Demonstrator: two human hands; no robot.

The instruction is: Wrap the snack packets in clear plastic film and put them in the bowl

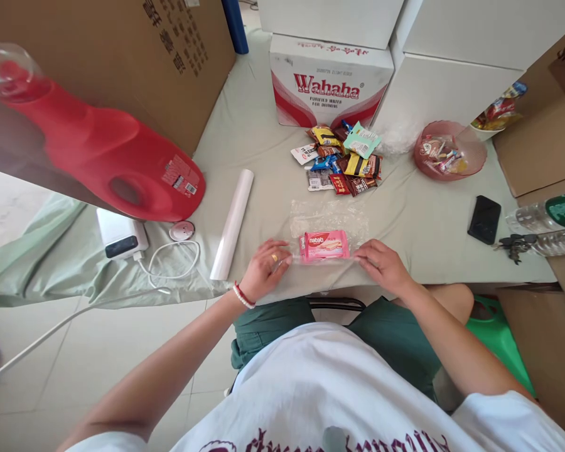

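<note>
A pink Nabati wafer packet (327,245) lies on a sheet of clear plastic wrap (329,215) near the table's front edge. My left hand (266,267) pinches the near left part of the wrap, thumb against fingers, just left of the packet. At the near right corner, my right hand (381,265) has the wrap between thumb and fingers. The near edge of the wrap runs between both hands, along the packet's front side. A white roll (233,225) lies to the left of my left hand.
Behind the wrap sits a pile of snack packets (341,157), before a Wahaba box (332,85). A pink bowl (447,150) and black phone (484,220) are at right. At left are a red jug (117,150) and white power bank (121,233) with a cable.
</note>
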